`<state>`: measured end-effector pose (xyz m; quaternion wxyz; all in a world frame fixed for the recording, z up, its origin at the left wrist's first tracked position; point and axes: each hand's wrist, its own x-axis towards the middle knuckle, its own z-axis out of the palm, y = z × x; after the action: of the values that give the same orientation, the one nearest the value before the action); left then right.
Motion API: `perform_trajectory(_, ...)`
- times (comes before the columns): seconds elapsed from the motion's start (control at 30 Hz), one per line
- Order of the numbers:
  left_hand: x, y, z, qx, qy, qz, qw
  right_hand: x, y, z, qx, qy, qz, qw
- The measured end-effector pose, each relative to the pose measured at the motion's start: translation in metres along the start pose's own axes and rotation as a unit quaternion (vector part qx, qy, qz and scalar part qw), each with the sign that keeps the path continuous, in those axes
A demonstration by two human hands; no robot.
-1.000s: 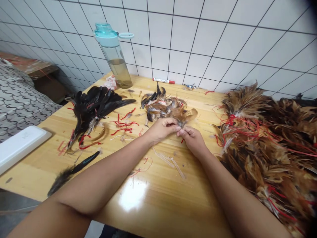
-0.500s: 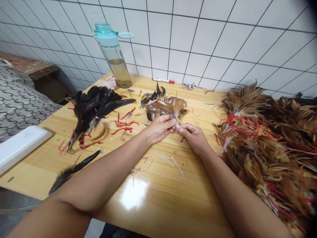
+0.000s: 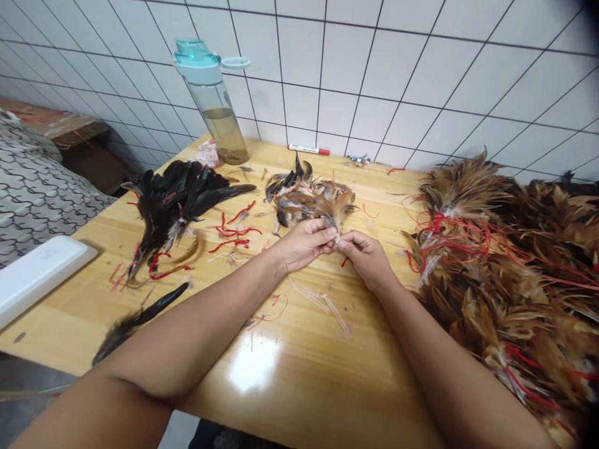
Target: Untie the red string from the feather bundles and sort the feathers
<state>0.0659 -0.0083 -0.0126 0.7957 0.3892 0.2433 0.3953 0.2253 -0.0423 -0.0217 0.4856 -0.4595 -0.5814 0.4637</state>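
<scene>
Near the middle of the table, my left hand (image 3: 309, 244) pinches a small bunch of brown feathers (image 3: 342, 204) by its pale quill ends. My right hand (image 3: 365, 254) is closed, thumb and forefinger pressed together at those same quill ends, touching the left fingertips. A short red string (image 3: 345, 262) shows just below the right fingers; whether they grip it is hard to tell. Behind the hands lies a loose pile of brown and black feathers (image 3: 294, 198). Several red strings (image 3: 231, 234) are scattered left of my left hand.
Tied brown feather bundles (image 3: 496, 293) cover the table's right side. Black feathers (image 3: 175, 193) lie at the left, near a white box-like object (image 3: 44, 277). A water bottle (image 3: 219, 115) and a marker (image 3: 307, 149) are by the tiled wall. Clear plastic strips (image 3: 322, 300) lie in front.
Both hands stay together at the quill ends. The left thumb and the brown feathers have shifted slightly right, and the right fingers have moved a little against them.
</scene>
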Motion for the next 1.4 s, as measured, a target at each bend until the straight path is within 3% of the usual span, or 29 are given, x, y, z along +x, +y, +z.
perform_trajectory(0.23, 0.001, -0.001, 0.001, -0.048, 0.027, 0.008, 0.998, 0.0, 0.0, 0.001, 0.006, 0.013, 0.01, 1.0)
perform_trajectory(0.83, 0.0, -0.003, 0.0, -0.022, 0.017, -0.012, 1.0, -0.001, 0.001, 0.002, -0.06, 0.001, -0.021, 0.998)
perform_trajectory(0.97, 0.001, 0.0, 0.0, 0.004, 0.033, 0.023, 0.999, -0.001, -0.002, 0.001, -0.071, 0.002, -0.013, 0.997)
perform_trajectory(1.17, 0.004, 0.006, -0.003, 0.161, 0.091, 0.111, 0.976, 0.001, 0.003, -0.001, -0.056, 0.032, 0.003, 0.998)
perform_trajectory(1.4, 0.001, 0.01, -0.001, 0.335, 0.087, 0.138, 0.928, 0.002, 0.007, -0.001, -0.074, 0.042, -0.006, 0.996)
